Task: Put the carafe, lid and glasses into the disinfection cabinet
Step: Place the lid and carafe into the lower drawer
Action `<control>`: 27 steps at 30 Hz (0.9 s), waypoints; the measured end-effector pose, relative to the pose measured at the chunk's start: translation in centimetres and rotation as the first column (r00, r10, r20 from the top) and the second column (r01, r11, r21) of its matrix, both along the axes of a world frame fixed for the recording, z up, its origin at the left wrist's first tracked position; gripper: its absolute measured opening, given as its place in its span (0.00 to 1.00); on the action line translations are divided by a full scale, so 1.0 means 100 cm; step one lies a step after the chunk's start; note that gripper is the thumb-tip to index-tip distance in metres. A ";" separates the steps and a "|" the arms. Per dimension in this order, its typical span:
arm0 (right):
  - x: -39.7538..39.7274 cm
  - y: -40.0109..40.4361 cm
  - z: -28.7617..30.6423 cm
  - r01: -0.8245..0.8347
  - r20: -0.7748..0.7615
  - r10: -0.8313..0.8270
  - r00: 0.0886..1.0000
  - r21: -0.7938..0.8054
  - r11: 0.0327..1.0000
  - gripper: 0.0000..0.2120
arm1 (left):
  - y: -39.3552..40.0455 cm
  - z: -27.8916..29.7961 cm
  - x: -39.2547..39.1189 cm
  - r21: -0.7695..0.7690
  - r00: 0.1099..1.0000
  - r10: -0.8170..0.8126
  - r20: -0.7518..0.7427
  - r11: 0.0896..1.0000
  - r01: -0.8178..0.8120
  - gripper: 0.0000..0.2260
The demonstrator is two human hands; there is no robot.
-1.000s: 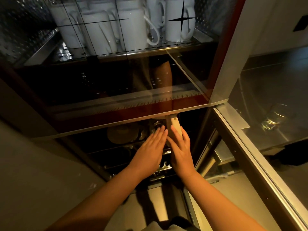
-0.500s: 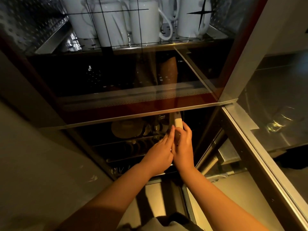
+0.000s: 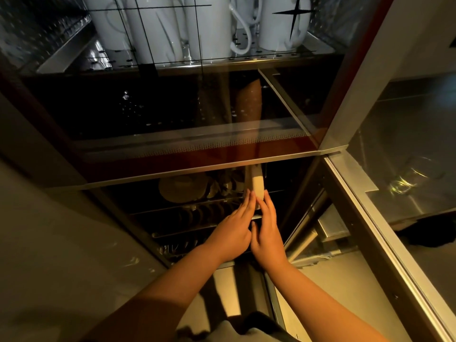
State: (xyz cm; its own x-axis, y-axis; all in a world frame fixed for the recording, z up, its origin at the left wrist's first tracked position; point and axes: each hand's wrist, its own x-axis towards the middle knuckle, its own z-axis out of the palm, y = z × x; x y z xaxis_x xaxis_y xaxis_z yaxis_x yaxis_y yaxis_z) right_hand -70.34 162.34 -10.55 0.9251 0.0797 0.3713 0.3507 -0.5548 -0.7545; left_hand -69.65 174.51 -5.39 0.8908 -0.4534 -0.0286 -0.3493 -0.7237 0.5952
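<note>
I hold the lid (image 3: 257, 187) between both hands — left (image 3: 230, 234) and right (image 3: 267, 233) fingers straight, pressed on it — above the lower rack's (image 3: 197, 213) right end; I should lower it slowly, upright.

white mugs (image 3: 209, 28) on top shelf, one with black star; dark red cabinet frame (image 3: 172, 159); cream handle (image 3: 257, 185) below frame

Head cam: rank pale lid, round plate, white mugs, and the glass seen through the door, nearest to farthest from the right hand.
1. Pale lid: at the right hand fingertips, lower rack.
2. Round plate: left, same rack.
3. Glass: right, behind the open door's pane.
4. White mugs: top shelf, above.
</note>
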 end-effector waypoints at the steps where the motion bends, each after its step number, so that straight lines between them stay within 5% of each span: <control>1: 0.000 0.000 0.000 0.002 -0.006 -0.002 1.000 0.003 1.000 0.34 | -0.001 0.000 0.001 0.004 1.000 0.005 0.001 1.000 -0.005 0.34; 10: 0.009 -0.011 -0.009 -0.119 -0.093 0.110 0.990 -0.106 0.987 0.44 | 0.003 -0.006 0.004 0.039 0.999 0.017 -0.040 0.999 -0.016 0.39; 18: 0.026 -0.007 -0.001 -0.126 -0.054 0.122 0.991 -0.079 0.989 0.39 | -0.004 0.000 0.018 -0.122 0.959 0.132 -0.250 0.979 -0.166 0.37; 27: 0.033 -0.007 -0.006 -0.123 -0.099 0.109 0.989 -0.152 0.981 0.41 | -0.007 -0.002 0.024 -0.055 0.979 0.110 -0.170 0.991 -0.121 0.36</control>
